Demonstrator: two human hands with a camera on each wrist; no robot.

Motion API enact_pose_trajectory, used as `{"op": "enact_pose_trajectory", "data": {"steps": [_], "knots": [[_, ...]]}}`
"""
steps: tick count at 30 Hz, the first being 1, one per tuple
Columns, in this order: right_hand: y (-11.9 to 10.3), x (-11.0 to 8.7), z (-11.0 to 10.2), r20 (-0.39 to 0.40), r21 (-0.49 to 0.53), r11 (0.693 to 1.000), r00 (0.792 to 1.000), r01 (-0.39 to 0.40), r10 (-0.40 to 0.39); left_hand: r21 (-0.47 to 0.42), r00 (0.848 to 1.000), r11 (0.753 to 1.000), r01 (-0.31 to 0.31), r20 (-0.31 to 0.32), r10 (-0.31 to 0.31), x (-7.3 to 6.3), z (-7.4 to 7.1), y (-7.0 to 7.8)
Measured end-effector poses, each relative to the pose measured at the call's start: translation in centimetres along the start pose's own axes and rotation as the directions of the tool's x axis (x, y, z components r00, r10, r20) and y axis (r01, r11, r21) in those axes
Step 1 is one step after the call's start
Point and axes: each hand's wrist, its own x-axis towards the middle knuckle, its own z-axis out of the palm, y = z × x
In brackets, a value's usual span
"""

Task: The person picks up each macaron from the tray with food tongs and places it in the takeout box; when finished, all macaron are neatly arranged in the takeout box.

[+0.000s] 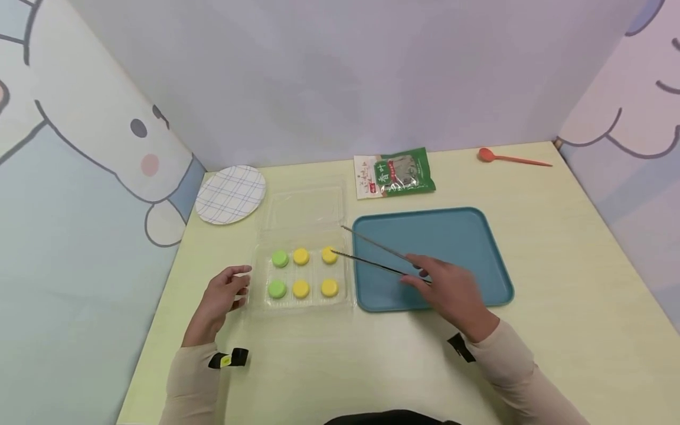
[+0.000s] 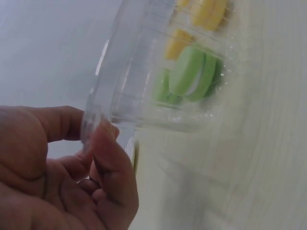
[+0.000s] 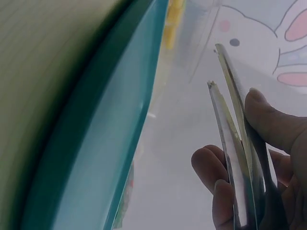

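My left hand (image 1: 225,290) pinches the left rim of a clear plastic box (image 2: 103,91) between thumb and fingers. Two green macarons (image 2: 192,72) sit in the box's left column, and several yellow macarons (image 1: 300,288) fill the columns beside them. The box's clear lid (image 1: 305,208) lies folded back behind it. In my right hand (image 1: 448,289) is a pair of metal tongs (image 3: 240,143), held above the blue tray (image 1: 491,277). The tongs' arms are spread, pointing left over the box; one tip appears over the back right yellow macaron (image 1: 329,255). Nothing shows between them.
At the back left lies a round plate with blue checks (image 1: 231,195). Behind the tray is a green and white food packet (image 1: 394,173). A red spoon (image 1: 512,158) rests near the back right table edge. Walls border the table's back and sides.
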Motion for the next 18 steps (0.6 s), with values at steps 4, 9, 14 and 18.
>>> {"op": "enact_pose_trajectory", "data": {"steps": [4, 9, 14, 18], "knots": [[0.7, -0.4, -0.8, -0.001, -0.006, 0.999, 0.999, -0.037, 0.037, -0.007, 1.0, 1.0, -0.002, -0.001, 0.002, 0.0, 0.0, 0.0], [1.7, -0.8, -1.8, 0.031, -0.035, 0.995, 0.996, -0.088, 0.089, -0.006, 1.0, 1.0, 0.003, -0.009, -0.003, 0.2, 0.0, 0.0], [2.5, -1.7, -2.9, 0.049, -0.095, 0.98, 0.982, -0.177, 0.182, -0.001, 1.0, 1.0, 0.01, -0.013, -0.01, 0.2, -0.1, 0.1], [3.1, -2.6, -3.8, 0.057, -0.124, 0.961, 0.965, -0.246, 0.254, 0.0, 1.0, 1.0, 0.014, -0.01, -0.014, 0.2, 0.0, 0.1]]}}
